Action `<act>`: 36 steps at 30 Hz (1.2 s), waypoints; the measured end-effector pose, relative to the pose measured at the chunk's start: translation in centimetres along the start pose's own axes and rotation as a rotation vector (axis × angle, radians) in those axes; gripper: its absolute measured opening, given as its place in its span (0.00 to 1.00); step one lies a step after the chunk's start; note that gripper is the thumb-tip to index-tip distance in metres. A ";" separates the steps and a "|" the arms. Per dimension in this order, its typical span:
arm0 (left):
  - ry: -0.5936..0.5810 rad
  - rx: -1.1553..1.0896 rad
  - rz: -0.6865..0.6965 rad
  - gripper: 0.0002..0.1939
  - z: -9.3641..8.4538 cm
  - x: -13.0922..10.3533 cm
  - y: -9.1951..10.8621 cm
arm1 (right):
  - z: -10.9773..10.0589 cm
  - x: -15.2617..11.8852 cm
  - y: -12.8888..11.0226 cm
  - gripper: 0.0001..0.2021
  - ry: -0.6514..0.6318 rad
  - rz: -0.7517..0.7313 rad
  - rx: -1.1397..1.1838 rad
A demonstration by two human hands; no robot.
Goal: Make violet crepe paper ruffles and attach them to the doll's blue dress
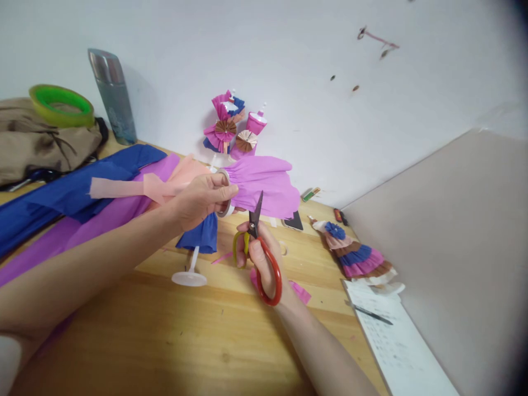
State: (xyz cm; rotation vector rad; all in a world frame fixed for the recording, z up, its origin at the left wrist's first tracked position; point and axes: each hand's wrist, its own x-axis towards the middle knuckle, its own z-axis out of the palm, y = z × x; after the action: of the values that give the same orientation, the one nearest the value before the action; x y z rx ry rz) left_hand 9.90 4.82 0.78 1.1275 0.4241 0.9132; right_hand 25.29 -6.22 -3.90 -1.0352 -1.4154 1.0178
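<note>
The wooden table (pixel 173 341) carries a bag (pixel 49 146) and a bottle (pixel 115 107) at its far left, with long blue paper (pixel 119 170) and purple paper (pixel 49 253) nearer. A white stand (pixel 189 279) rests mid-table on its round base. Pink scraps (pixel 301 292) and a phone (pixel 294 221) lie right of it; farther right, a ruffled doll (pixel 358 256) lies beside a white sheet (pixel 400 346).

White left sleeve (pixel 8 358), only edge in view. Left forearm (pixel 107 256), right forearm (pixel 319 344) bare; left hand (pixel 200 201), right hand (pixel 270 240) bare.
</note>
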 end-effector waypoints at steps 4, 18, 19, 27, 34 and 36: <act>0.003 -0.002 -0.002 0.17 0.0 0.0 0.0 | 0.0 0.0 0.0 0.23 0.013 0.016 -0.011; 0.001 -0.004 -0.006 0.18 0.0 0.0 0.0 | 0.2 0.1 -0.1 0.24 0.032 0.016 -0.014; 0.001 -0.001 -0.006 0.19 0.0 0.0 0.0 | 0.2 0.1 0.0 0.23 0.033 0.017 -0.012; 0.004 0.012 -0.002 0.19 -0.1 0.1 -0.1 | 0.2 0.0 0.0 0.24 0.010 0.027 0.008; 0.001 0.006 -0.002 0.20 -0.1 0.1 -0.1 | 0.0 0.0 0.0 0.23 0.005 0.014 0.007; 0.009 0.006 0.000 0.20 0.0 0.1 -0.1 | 0.0 0.0 0.0 0.23 -0.004 0.001 -0.005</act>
State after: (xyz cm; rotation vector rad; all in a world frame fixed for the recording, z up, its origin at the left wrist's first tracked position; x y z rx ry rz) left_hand 9.95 4.92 0.72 1.1295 0.4342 0.9179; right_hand 25.29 -6.24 -3.94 -1.0376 -1.4214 1.0183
